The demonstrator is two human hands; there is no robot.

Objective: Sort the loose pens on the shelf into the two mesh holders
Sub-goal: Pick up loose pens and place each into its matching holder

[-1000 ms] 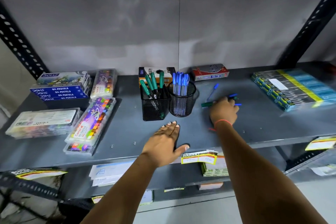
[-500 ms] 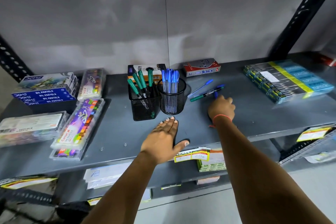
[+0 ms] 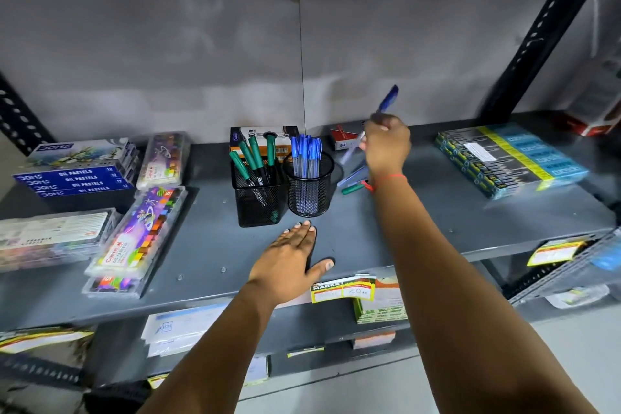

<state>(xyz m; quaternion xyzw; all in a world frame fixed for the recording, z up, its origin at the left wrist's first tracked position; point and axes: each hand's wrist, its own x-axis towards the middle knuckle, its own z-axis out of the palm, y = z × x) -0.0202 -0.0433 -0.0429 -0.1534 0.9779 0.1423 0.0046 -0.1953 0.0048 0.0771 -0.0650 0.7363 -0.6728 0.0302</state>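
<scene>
Though blurred, blue pen [image 3: 387, 100] within right grip [image 3: 386, 141]

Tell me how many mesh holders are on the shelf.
2. The square holder with green pens stands mid-shelf; the round holder with blue pens sits right beside it. None seems hidden.

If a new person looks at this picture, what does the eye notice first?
First, the right hand raised above the shelf, holding a blue pen tilted upward. Next, mid-shelf, the square mesh holder of green pens beside the round mesh holder of blue pens. The left hand lies flat before them.
</scene>
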